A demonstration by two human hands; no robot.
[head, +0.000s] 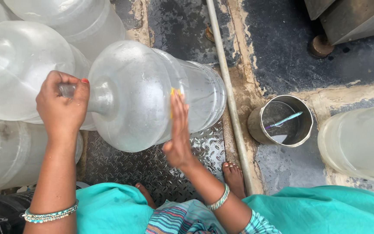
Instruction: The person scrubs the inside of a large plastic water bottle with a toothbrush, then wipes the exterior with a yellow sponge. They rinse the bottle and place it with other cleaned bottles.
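Your left hand [62, 106] is clamped round the neck of the big clear water jug [143, 93], holding it tipped on its side over the metal floor plate [122, 167]. That steadies it while your right hand [178, 132] presses flat, fingers straight, with a yellow scrubber [174, 92] on its wall.

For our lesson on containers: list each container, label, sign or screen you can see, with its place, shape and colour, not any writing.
No labels, signs or screens show.
Held jug: centre, tilted on its side, large, round, clear plastic; left hand grips its neck, right hand presses something yellow to its side.
Other jugs: stacked at left, same clear plastic.
Pale jug: right edge, cloudy.
Metal pot: on the floor right of the pipe, round, grey, a toothbrush inside.
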